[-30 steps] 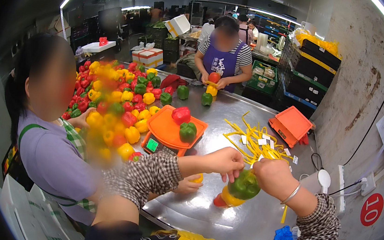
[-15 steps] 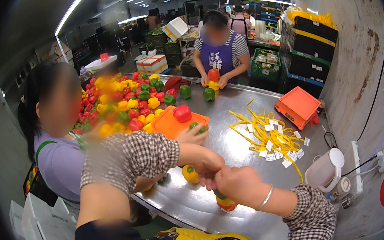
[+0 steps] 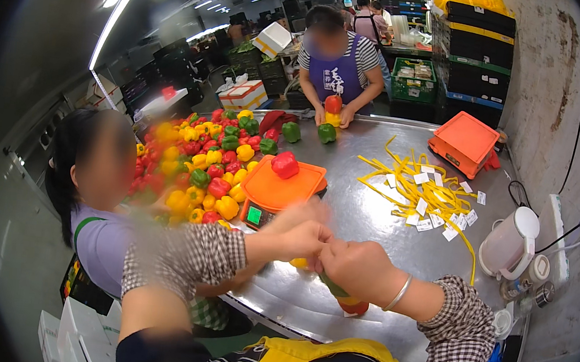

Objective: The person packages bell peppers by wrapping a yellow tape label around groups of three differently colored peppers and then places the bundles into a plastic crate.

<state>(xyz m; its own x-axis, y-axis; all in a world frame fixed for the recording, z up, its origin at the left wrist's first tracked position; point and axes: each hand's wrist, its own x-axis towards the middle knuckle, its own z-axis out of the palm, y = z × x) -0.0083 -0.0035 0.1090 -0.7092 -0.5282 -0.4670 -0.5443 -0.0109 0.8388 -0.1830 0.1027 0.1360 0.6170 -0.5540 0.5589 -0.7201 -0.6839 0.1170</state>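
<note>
My left hand and my right hand meet in front of me above the metal table, both with fingers pinched together at one spot. What lies between the fingertips is too small to make out. Just under my right hand is a stack of bell peppers, green over yellow over red, its upper part covered by the hand. Partly hidden behind my left hand sits a yellow bell pepper. A blurred hand of the co-worker at left reaches close behind my left hand.
An orange-topped scale carries a red pepper. Beyond it lies a heap of mixed peppers. Yellow strips with white tags spread at right, near an orange scale and a white kettle. Another co-worker stands opposite, holding stacked peppers.
My view has shifted slightly. My hands stay together, fingertips pinched, with the right hand still over the pepper stack. The left co-worker's hand, earlier on a green pepper at the scale, is now blurred beside my left hand.
</note>
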